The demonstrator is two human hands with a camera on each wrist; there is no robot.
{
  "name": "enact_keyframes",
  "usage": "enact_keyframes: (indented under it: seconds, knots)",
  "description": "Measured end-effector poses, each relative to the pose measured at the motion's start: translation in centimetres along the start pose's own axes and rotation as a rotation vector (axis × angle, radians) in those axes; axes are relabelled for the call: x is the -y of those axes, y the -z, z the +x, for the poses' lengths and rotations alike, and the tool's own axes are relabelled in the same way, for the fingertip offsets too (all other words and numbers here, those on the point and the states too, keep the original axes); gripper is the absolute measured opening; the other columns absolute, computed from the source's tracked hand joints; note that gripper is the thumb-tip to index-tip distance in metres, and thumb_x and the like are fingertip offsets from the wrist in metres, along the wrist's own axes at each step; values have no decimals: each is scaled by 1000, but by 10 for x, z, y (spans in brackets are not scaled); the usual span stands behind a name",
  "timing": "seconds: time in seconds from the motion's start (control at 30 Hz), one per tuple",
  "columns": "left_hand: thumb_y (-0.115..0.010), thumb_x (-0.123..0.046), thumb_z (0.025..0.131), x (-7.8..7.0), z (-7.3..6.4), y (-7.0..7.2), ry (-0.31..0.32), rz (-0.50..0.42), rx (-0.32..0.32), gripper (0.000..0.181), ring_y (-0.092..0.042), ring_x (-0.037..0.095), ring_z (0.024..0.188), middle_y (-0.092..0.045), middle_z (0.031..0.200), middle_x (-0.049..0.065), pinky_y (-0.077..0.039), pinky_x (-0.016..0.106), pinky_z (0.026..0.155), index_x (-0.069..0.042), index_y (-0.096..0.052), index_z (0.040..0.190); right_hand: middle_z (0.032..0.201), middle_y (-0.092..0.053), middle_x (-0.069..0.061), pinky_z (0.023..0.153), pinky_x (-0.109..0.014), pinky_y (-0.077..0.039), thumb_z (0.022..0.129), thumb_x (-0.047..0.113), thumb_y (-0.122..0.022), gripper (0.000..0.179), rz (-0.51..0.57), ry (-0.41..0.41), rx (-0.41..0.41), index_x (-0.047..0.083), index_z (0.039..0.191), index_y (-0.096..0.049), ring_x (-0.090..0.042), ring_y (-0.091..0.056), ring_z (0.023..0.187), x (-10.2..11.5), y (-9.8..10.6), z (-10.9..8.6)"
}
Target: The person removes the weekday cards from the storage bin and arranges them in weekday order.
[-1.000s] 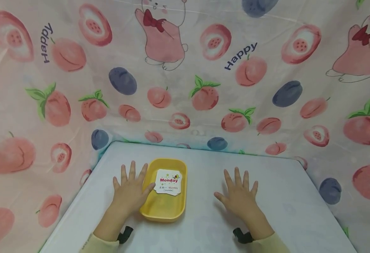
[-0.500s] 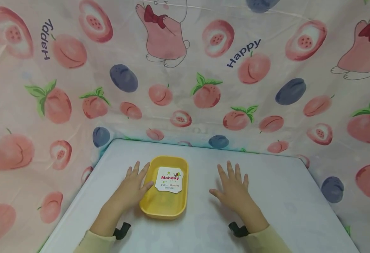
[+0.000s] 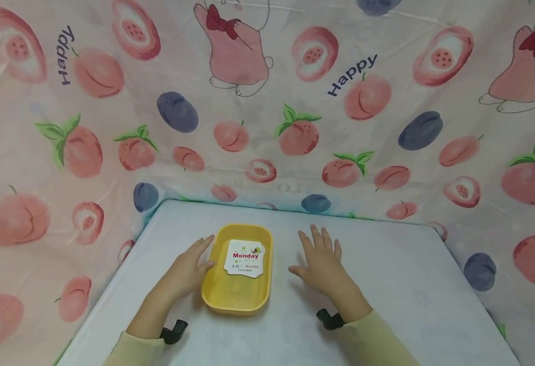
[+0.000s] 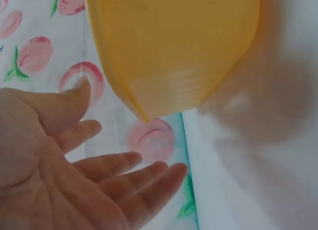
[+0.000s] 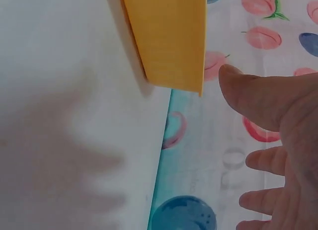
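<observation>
A yellow plastic tray (image 3: 235,301) stands on the white table, left of the middle. Inside it lies a small stack of white cards (image 3: 244,258); the top one reads "Monday" in red. My left hand (image 3: 188,269) is at the tray's left side, fingers extended, thumb overlapping the rim in the head view. In the left wrist view a gap shows between its fingers and the tray wall (image 4: 174,56). My right hand (image 3: 321,264) hovers to the right of the tray, fingers spread and holding nothing. The right wrist view shows its thumb apart from the tray's side (image 5: 171,46).
The white table (image 3: 386,295) extends to both sides of the tray. A cloth (image 3: 267,127) printed with peaches and rabbits hangs behind and along the sides. Black curved pieces (image 3: 174,332) sit at both wrists.
Both hands have moved inward. The left has turned sideways beside the tray, and the right has shifted left, closer to it. The tray and cards keep their place on the table.
</observation>
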State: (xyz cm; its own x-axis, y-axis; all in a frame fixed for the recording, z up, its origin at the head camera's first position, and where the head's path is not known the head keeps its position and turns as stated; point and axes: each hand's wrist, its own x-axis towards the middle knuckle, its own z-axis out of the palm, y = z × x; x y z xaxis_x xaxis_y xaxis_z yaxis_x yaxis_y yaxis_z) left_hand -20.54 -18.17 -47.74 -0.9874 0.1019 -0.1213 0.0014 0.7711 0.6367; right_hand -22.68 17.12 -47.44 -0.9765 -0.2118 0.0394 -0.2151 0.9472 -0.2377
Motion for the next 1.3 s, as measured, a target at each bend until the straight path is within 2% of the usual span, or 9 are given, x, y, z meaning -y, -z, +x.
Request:
enact_keyframes:
  seconds: [0.13, 0.37, 0.53, 0.67, 0.8, 1.0, 1.3]
  knots:
    - [-65, -23, 108, 1, 0, 1, 6, -49, -17, 70, -35, 46, 160, -36, 174, 17, -32, 69, 125, -28, -34, 170, 179, -19, -21, 125, -81, -14, 89, 55, -84, 101, 4, -1, 12, 15, 168, -36, -49, -12, 166, 11, 1, 7]
    - [-66, -19, 107, -1, -1, 1, 74, -108, -37, 63, -54, 45, 146, -51, 164, 16, -49, 67, 112, -32, -45, 165, 175, -26, -21, 125, -79, -20, 86, 52, -88, 96, 11, 13, -1, 16, 163, -43, -47, -20, 164, 27, 3, 17]
    - [-67, -17, 105, -1, -1, 0, 110, -140, -41, 59, -60, 43, 139, -57, 158, 16, -58, 59, 105, -32, -51, 161, 173, -29, -19, 126, -75, -23, 85, 52, -89, 93, 17, 18, -2, 15, 159, -46, -44, -23, 162, 38, 2, 25]
    - [-66, -13, 106, 2, 0, 0, 119, -202, -60, 53, -69, 34, 122, -62, 151, 16, -64, 44, 94, -29, -58, 156, 172, -31, -18, 127, -73, -24, 86, 49, -89, 88, 35, 37, 9, 15, 156, -47, -42, -25, 161, 49, 6, 30]
    - [-66, -8, 105, 5, 3, -2, 122, -285, -73, 47, -72, 27, 112, -64, 148, 14, -65, 36, 88, -23, -64, 150, 171, -33, -18, 126, -73, -26, 86, 47, -89, 86, 53, 71, 24, 16, 155, -47, -42, -27, 160, 59, 9, 35]
    - [-66, -7, 105, 6, 5, -6, 150, -348, -52, 41, -72, 25, 114, -65, 146, 14, -64, 40, 94, -16, -67, 145, 168, -36, -17, 125, -71, -28, 84, 49, -90, 85, 49, 103, 44, 19, 153, -49, -41, -30, 157, 72, 5, 45]
    - [-66, -5, 105, 10, 8, -11, 152, -395, -60, 33, -71, 24, 111, -67, 141, 15, -65, 39, 93, -10, -70, 137, 166, -39, -13, 125, -68, -30, 84, 50, -91, 85, 50, 121, 100, 20, 152, -50, -38, -31, 156, 92, 0, 52]
